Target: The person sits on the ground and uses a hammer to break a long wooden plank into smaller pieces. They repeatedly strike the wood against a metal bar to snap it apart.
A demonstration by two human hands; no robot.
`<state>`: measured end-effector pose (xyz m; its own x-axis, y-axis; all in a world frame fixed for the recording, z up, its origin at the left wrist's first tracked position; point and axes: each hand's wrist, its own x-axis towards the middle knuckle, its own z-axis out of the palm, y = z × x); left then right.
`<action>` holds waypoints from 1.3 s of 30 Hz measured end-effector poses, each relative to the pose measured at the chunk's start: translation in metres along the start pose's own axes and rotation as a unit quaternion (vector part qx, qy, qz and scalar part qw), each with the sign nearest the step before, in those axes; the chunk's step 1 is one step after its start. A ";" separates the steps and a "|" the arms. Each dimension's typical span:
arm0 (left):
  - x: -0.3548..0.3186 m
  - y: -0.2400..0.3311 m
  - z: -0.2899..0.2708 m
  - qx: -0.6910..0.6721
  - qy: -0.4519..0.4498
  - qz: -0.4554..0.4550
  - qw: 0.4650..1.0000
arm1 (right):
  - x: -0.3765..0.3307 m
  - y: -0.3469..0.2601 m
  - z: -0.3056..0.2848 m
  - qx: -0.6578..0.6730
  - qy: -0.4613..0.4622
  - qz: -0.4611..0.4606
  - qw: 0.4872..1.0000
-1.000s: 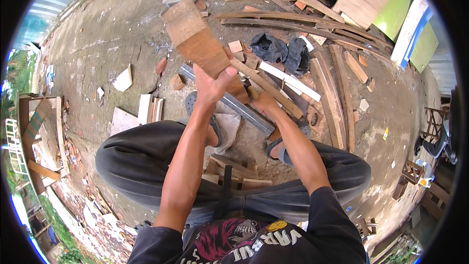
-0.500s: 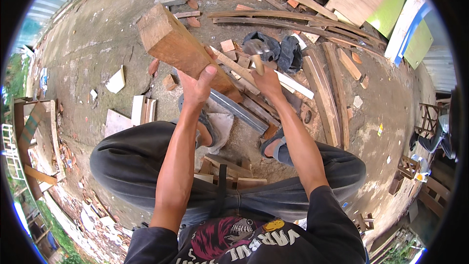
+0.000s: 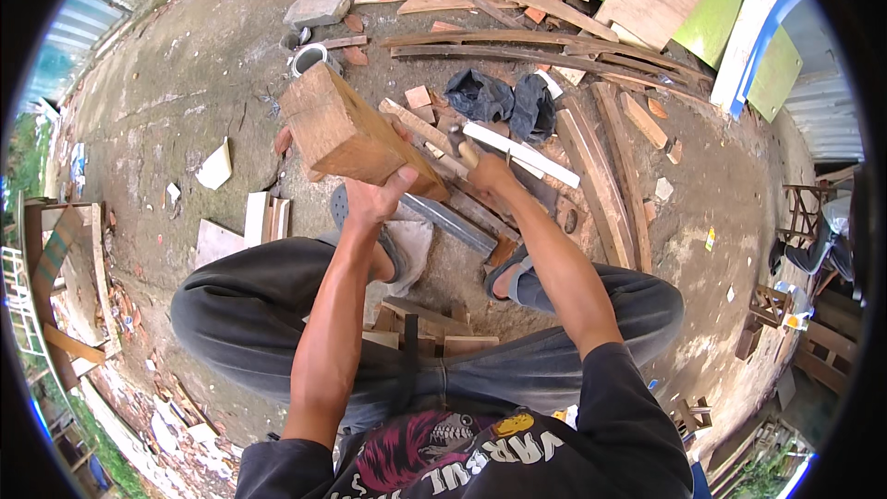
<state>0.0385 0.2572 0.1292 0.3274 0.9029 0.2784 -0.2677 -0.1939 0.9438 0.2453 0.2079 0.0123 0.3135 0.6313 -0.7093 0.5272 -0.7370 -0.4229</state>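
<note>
A thick squared wooden block [image 3: 344,129] slants up and left in front of me, its end grain toward the upper left. My left hand [image 3: 377,200] is closed round its near side, thumb on the side face; its other fingers are mostly hidden behind the wood. To the right, my right hand [image 3: 494,176] grips the wooden handle of a hammer [image 3: 467,153]. The dark hammer head is by the block's right side; whether it touches anything I cannot tell. Below the block lies a grey metal bar [image 3: 451,225] near my feet.
Long wooden strips [image 3: 601,180] lie right of my hands, with more boards [image 3: 517,42] beyond. A crumpled dark cloth [image 3: 480,95] and a white strip [image 3: 527,155] sit past the hammer. A round metal ring-shaped thing [image 3: 309,57] stands behind the block. Scraps [image 3: 215,164] litter the left ground.
The hammer has come down and left from its raised position, toward the block's right side. The block has shifted slightly lower and tilted, and the round metal thing behind it now shows.
</note>
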 end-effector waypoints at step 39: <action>0.063 -0.037 -0.149 0.085 0.427 -0.202 0.877 | -0.214 0.092 -0.135 0.095 0.062 0.026 0.993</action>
<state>-0.0658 0.3788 0.0855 -0.4525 0.8556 -0.2514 -0.1223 0.2197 0.9679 0.3336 0.0375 0.2009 0.4372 0.6076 -0.6631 0.3525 -0.7941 -0.4952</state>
